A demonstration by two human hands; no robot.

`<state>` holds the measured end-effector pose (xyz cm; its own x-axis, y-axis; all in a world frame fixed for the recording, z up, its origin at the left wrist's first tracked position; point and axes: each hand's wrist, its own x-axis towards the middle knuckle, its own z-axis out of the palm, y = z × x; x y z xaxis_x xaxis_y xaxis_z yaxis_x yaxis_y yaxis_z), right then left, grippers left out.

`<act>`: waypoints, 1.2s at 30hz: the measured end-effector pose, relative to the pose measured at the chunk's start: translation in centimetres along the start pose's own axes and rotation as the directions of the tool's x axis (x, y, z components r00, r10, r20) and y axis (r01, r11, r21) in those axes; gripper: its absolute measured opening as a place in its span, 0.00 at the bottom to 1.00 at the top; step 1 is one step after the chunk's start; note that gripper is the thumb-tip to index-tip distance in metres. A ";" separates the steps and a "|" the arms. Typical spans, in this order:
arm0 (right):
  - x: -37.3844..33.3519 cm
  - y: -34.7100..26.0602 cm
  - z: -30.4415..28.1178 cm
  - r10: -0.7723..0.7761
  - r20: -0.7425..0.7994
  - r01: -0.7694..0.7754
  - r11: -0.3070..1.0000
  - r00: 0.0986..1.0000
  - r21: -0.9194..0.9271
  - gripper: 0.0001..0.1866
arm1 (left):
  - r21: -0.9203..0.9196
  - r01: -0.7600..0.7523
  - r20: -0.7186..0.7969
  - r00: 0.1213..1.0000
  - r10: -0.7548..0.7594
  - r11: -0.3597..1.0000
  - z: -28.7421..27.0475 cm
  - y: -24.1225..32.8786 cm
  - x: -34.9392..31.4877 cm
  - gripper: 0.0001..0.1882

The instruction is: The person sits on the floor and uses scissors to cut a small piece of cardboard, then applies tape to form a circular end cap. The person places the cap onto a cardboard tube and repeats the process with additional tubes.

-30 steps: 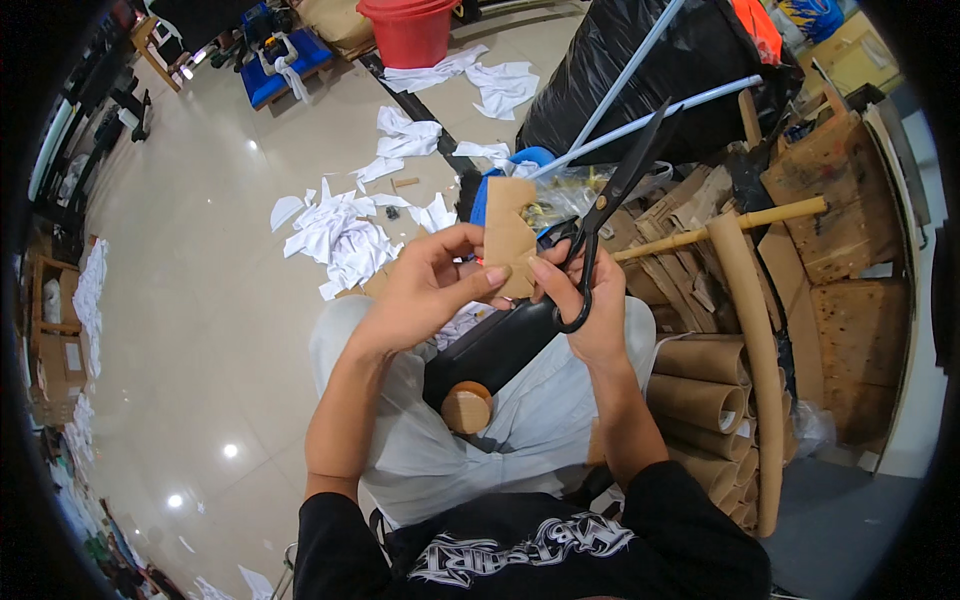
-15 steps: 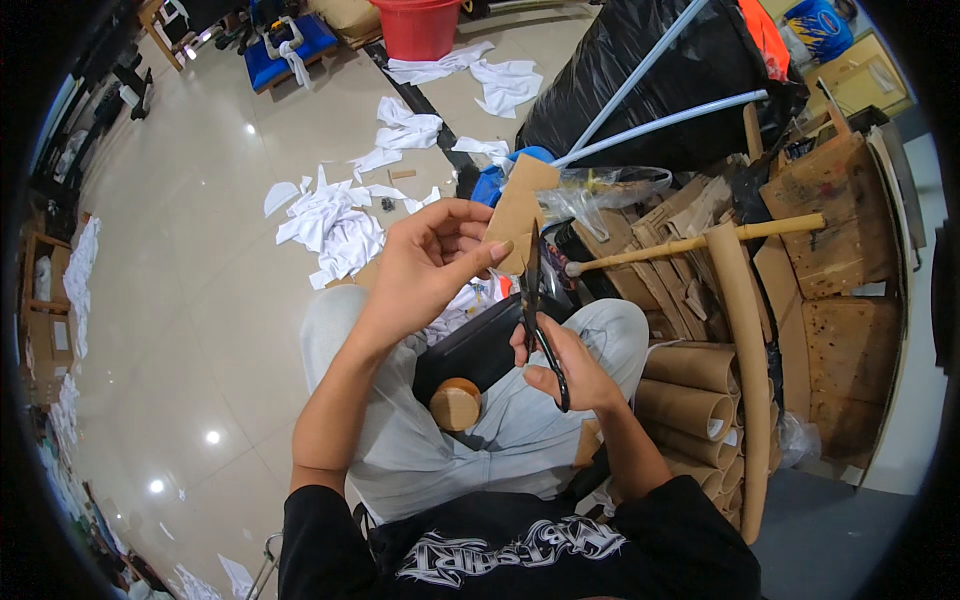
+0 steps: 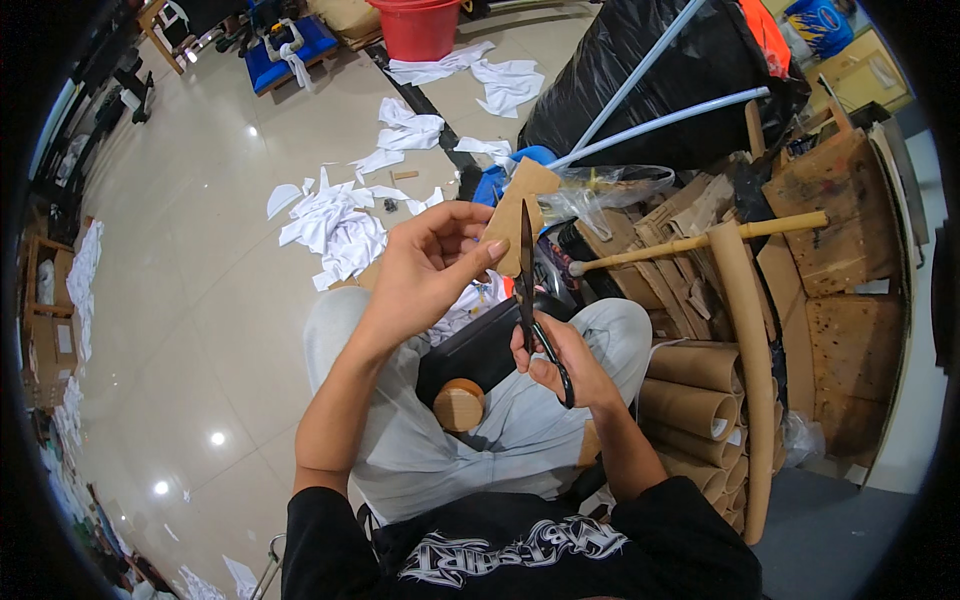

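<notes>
My left hand [image 3: 430,265] pinches a small piece of brown cardboard [image 3: 525,190] between thumb and fingers, tilted above my knees. In my right hand [image 3: 572,365] is a pair of dark scissors [image 3: 527,300], fingers in the handles. The blades point upward along the cardboard's right side and overlap it in view. They look nearly together; whether they touch the cardboard is hard to tell. Below, between my legs, sits a round, tan, wood-coloured disc-like object [image 3: 459,405] next to a black surface [image 3: 450,350].
White cloth scraps [image 3: 335,230] litter the tiled floor ahead. Right of me stand cardboard tubes [image 3: 690,410], a long tube [image 3: 745,380], a bamboo stick [image 3: 700,240] and stacked cardboard [image 3: 835,220]. Farther off are a black plastic bag [image 3: 640,100] and a red tub [image 3: 418,30].
The scissors have shifted slightly left and turned more upright, their blades now closer together and reaching higher over the cardboard. My left hand keeps its hold, almost unmoved.
</notes>
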<state>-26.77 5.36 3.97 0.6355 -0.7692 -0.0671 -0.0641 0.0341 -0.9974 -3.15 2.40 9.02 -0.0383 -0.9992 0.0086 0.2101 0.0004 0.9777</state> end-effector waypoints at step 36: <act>0.2 0.3 1.0 -0.045 -0.138 0.019 0.984 0.989 -0.178 0.20 | -0.055 0.005 0.064 0.998 -0.001 0.998 0.6 -0.8 -0.4 0.17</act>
<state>-25.89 5.81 3.66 0.5253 -0.8507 -0.0181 -0.1876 -0.0951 -0.9776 -3.86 2.82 8.31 -0.1011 -0.9947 0.0208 0.2636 -0.0067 0.9646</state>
